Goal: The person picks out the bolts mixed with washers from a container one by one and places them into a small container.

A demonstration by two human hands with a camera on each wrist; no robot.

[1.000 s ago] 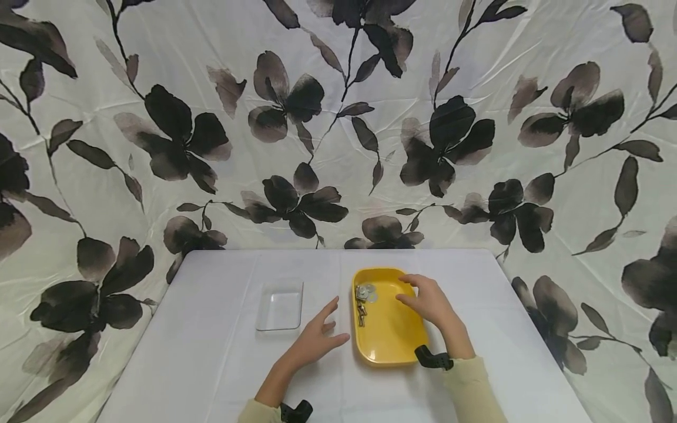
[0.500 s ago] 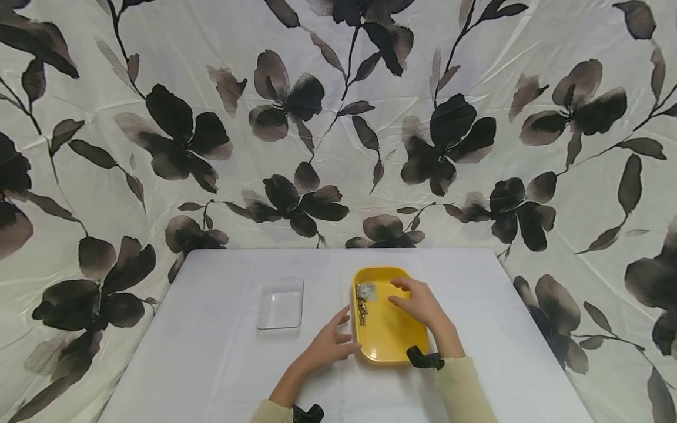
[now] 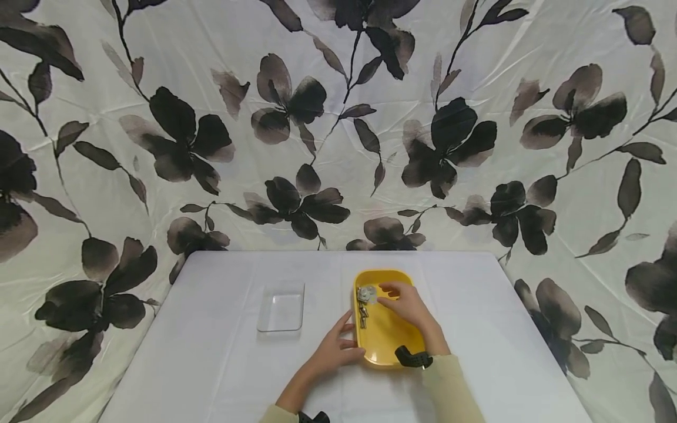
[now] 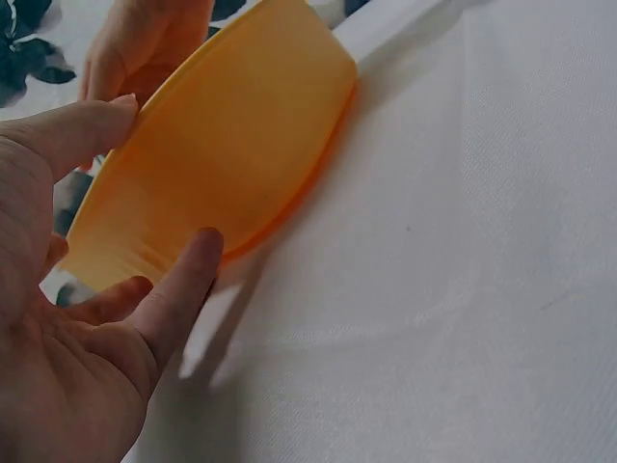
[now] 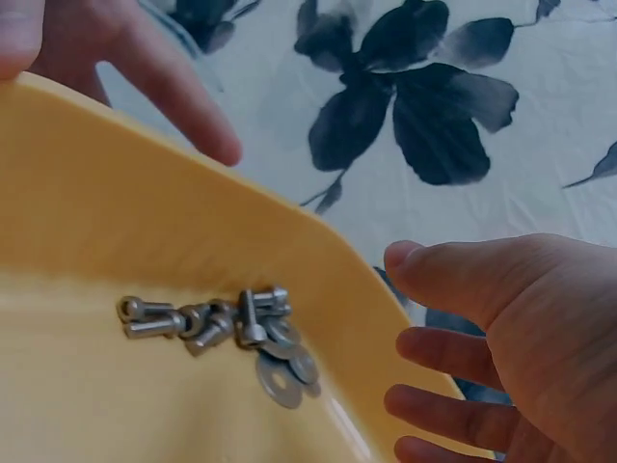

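A: We've slid our right hand (image 3: 404,305) left across the yellow tray (image 3: 383,343), so it's now just beside the bolts and washers (image 3: 364,301).

B: Yep, and our left hand (image 3: 333,352) moved in to touch the tray's left rim.

The head view looks forward and down from above the yellow tray (image 3: 388,341), taking in table and backdrop. The left wrist view sits close against the tray's outer wall; the right wrist view looks closely into it. All three share the tray.
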